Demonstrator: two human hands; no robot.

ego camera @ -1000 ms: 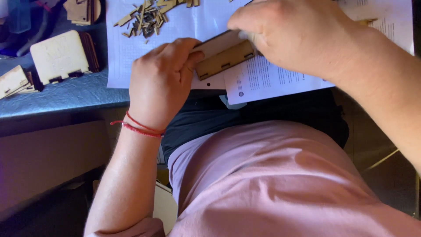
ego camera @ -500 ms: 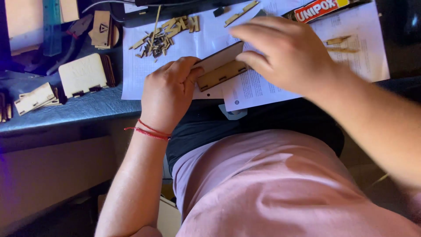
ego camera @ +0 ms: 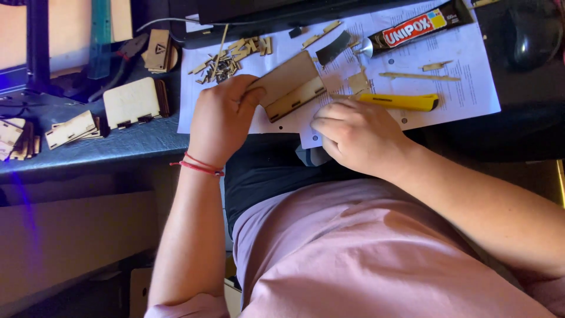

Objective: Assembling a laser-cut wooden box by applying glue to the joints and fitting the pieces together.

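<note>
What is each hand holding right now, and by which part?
The left hand grips the wooden box piece by its left end. The right hand holds nothing, resting on the paper.

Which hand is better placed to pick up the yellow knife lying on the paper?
Right. The right hand rests beside the yellow knife, apparently free, while the left hand holds the wooden box piece.

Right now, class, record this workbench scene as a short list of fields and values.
left hand: grips the edge of a slotted wooden box
right hand: rests on the printed paper sheet, holds nothing visible
yellow utility knife: lies on the sheet beside the right hand
glue tube: lies at the sheet's far edge
wood offcuts: piled beyond the left hand
</note>
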